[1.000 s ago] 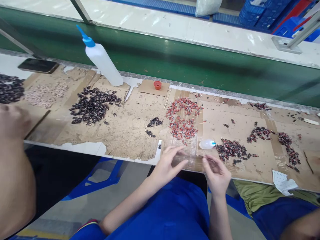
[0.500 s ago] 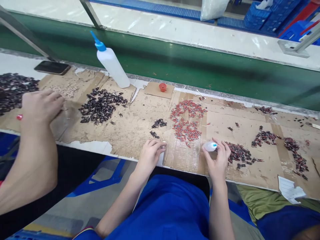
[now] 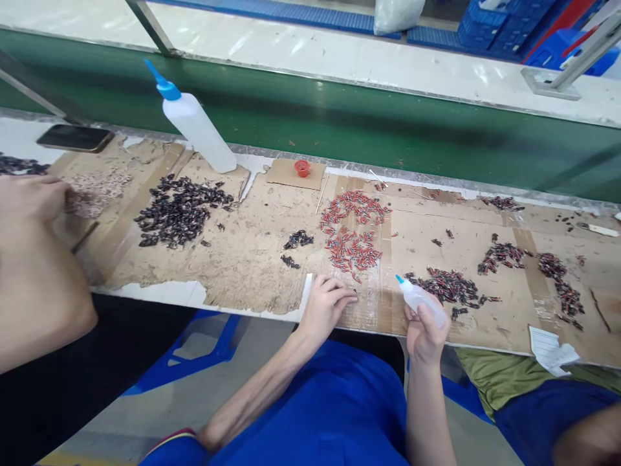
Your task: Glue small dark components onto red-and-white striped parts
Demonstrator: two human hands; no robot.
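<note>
Snugly around a small blue-tipped bottle (image 3: pixel 418 298), the right grip (image 3: pixel 427 338).

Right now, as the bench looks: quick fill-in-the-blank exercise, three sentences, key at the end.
The right hand holds a small bottle with a ____ tip.
The red cup rests on a flat piece of ____.
In the picture, the phone lies to the ____ of the large bottle.
Missing words: blue; cardboard; left.
</note>
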